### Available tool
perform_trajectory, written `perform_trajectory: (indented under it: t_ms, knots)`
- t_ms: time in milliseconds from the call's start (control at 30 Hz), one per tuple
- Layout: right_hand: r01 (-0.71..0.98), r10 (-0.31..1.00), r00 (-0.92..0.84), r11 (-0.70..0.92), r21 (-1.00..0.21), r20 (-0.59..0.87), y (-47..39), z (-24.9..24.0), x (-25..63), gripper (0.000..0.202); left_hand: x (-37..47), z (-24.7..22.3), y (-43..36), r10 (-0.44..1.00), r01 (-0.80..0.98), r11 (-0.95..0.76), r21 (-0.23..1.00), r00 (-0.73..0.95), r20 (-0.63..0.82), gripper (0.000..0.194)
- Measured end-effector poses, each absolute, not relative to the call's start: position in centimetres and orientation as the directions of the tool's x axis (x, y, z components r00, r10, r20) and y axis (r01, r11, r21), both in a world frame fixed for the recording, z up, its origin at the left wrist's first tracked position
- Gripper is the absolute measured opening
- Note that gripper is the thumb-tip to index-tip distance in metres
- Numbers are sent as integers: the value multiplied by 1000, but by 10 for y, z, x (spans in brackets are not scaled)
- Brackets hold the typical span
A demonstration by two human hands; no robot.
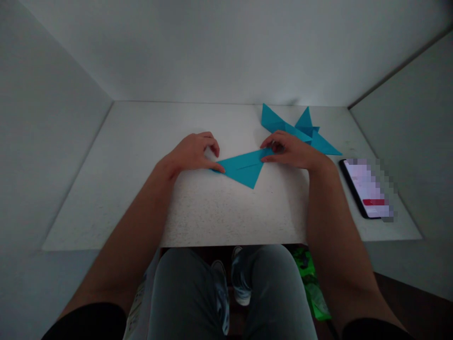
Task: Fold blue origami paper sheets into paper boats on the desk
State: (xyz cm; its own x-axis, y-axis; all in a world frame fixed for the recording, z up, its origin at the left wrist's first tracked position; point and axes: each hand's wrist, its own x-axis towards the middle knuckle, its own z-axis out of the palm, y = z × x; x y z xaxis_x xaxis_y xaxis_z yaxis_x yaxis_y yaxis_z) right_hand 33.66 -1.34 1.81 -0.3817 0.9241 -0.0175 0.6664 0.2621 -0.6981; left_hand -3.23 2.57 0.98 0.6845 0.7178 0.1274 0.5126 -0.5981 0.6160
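Left hand [193, 152] and right hand [292, 150] meet a folded blue paper [246, 166] at the center of the frame.
Both wrists angle inward; the left thumb lies on the paper's left tip, its fingers curled apart above, while the right thumb and forefinger sit slightly separated at the other end, though whether they pinch it is unclear. The paper is a flat, long triangle, one corner pointing down, with a short line across its face, on a white tabletop [226, 217]; more folded blue shapes [272, 120] lie upper right.
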Motion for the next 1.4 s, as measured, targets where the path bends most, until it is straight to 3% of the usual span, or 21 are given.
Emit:
perform_trajectory:
  t_ms: [133, 467, 600, 667, 800, 933, 1067, 1233, 1333, 1400]
  knots:
    - [671, 920, -389, 246, -700, -51, -14, 19, 336, 56, -31, 7, 27, 705, 527, -627, 573, 697, 130, 60]
    - [645, 903, -398, 152, -749, -160, -17, 22, 332, 50, -27, 9, 22, 664, 505, -641, 578, 742, 88, 50]
    - [632, 884, -435, 163, -757, -173, -16, 26, 329, 47, -28, 9, 23, 673, 511, -639, 575, 733, 96, 58]
    - [634, 903, -412, 186, -751, -124, -16, 28, 329, 44, -28, 8, 24, 675, 502, -636, 586, 730, 108, 57]
    - [613, 957, -273, 254, -748, 101, -17, 33, 328, 36, -26, 9, 25, 698, 432, -594, 679, 697, 167, 38]
    - [579, 955, -86, 280, -766, 284, -22, 40, 323, 38, -21, 18, 20, 799, 432, -586, 685, 450, 399, 26]
    - [539, 957, 1, 243, -806, 289, -24, 44, 321, 39, -20, 24, 16, 824, 473, -565, 676, 283, 491, 20]
    - [581, 947, -235, 317, -749, 218, -17, 33, 328, 20, -25, 13, 23, 761, 393, -611, 688, 532, 371, 10]
    - [672, 939, -333, 299, -677, 84, -13, 21, 331, 21, -28, 5, 28, 705, 400, -620, 674, 661, 256, 11]
    - [687, 940, -332, 297, -663, 76, -12, 16, 333, 22, -28, 3, 31, 701, 418, -623, 661, 673, 235, 15]
